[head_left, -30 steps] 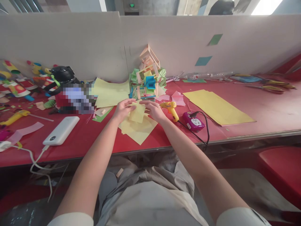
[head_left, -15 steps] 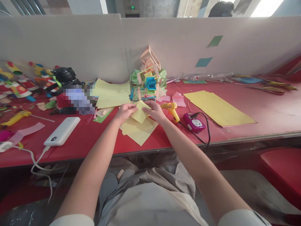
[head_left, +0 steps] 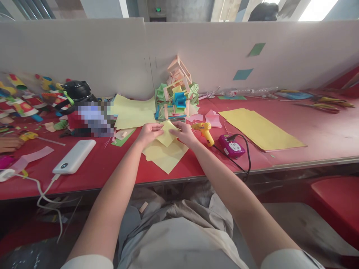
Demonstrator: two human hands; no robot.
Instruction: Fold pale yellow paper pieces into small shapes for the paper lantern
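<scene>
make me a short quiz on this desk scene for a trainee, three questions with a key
1. What do the left hand and the right hand hold between them?
2. True or false: in this view, the white power bank lies to the left of the purple socket block.
3. Fill in: on the partition, the blue square sits ____ the green square.

Key: 1. a small yellow sheet; 2. true; 3. below
</scene>
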